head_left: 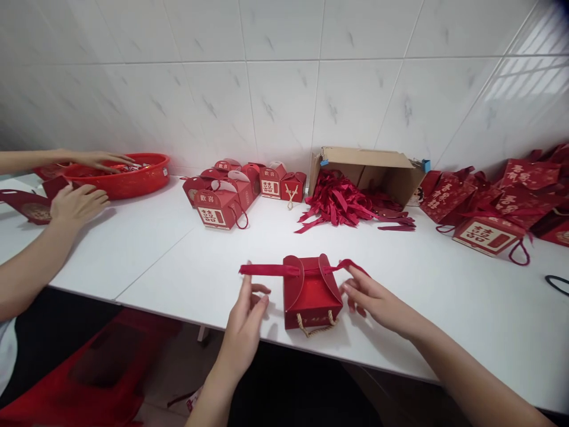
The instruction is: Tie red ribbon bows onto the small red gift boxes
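A small red gift box with a gold cord handle stands before me at the table's front edge. Its curved flaps meet on top, and a dark red ribbon runs through them, one end reaching out to each side. My left hand is left of the box, its index fingertip at the ribbon's left end and its thumb apart. On the other side, my right hand has its fingers spread beside the box, with the ribbon's right end curling over the index finger.
Folded red boxes stand along the wall. A cardboard box lies on its side, spilling dark red ribbons. Ribboned boxes are piled at right. At left, a co-worker's hands are near a red basin; below is a red stool.
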A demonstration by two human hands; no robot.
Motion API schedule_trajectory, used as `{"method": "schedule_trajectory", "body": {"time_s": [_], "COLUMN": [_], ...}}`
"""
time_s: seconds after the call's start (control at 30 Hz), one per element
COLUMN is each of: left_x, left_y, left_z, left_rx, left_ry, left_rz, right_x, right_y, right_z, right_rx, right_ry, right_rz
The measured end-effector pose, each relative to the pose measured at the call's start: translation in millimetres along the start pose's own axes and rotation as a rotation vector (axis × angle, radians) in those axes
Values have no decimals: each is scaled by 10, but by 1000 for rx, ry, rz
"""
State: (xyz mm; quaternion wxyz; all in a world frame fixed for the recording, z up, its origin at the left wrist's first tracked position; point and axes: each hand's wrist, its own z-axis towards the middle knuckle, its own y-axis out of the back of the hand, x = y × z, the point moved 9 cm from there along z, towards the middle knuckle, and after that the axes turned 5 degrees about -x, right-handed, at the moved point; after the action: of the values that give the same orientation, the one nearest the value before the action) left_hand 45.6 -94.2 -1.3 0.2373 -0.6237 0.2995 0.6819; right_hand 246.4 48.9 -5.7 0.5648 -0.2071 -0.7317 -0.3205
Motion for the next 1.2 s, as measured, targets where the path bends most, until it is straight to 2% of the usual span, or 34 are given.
{"method": "schedule_trajectory", "body": {"time_s": [0.07, 0.13, 0.23, 0.33, 0.6, 0.8, 1.0, 1.2], "left_x": [7, -26, -119, -230, -412, -247, -115, -102], "left_y": [-6, -29, 20, 88, 216, 258, 329, 375], "left_z": [61, 101, 155, 199, 197, 145, 96, 90], "left_rx": [1, 5, -77, -149, -246, -281, -326, -339], "left_ry": [78, 149, 174, 137, 52, 107, 148, 144], "left_rz": [-309, -539, -679, -707, -709, -706, -719, -713], "right_x": [1, 18, 56, 136, 272, 169, 55, 92], "right_y": [88, 145, 241, 350, 504, 431, 363, 398], "right_z": [2, -9, -15, -13, -39, -49, -42, -74], "right_rx": [-139, -215, -324, -415, -499, -490, -480, -518], "right_ry": [53, 91, 113, 157, 236, 153, 72, 117], "right_rz": [241, 450, 601, 632, 736, 759, 1078, 1127]}}
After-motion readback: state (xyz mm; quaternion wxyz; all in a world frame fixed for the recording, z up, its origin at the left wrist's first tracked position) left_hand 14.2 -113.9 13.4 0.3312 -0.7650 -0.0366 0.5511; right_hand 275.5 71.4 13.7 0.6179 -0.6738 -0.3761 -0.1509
